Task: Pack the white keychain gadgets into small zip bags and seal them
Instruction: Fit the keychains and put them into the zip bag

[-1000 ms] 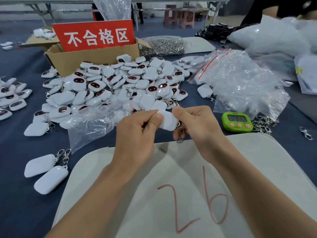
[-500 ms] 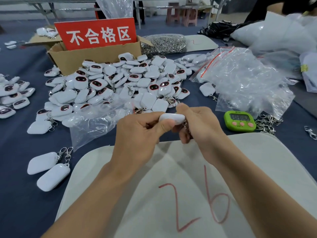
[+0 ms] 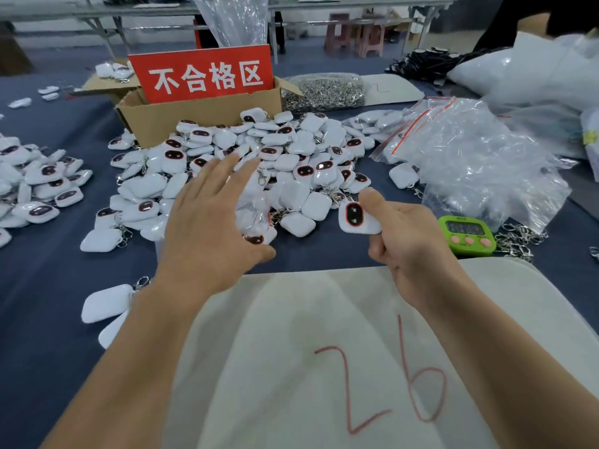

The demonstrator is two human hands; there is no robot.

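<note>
Covering blue tablecloth [image 3: 48, 280]: gadget pile [image 3: 291, 150], zip bags [image 3: 470, 157]; folding tables [image 3: 64, 10] bkgd.

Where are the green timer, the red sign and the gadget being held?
green timer [image 3: 464, 228]: head view, its display.
red sign [image 3: 204, 77]: head view, its lettered face.
held gadget [image 3: 353, 215]: head view, its dark face.

Dark blue cloth-covered surface [image 3: 48, 286] spreads under and out to every side of the left hand [image 3: 207, 228] and right hand [image 3: 408, 244]. Well beyond both hands, across the far end of the room: grey folding tables [image 3: 81, 9] on slanted metal legs, pale band of wall [image 3: 55, 27] low behind the one past the left hand, two pinkish plastic stools [image 3: 356, 37] under the one past the right hand, dull grey-blue floor [image 3: 304, 50] between the legs. Light is even and soft, only faint shadows around the hands.
</note>
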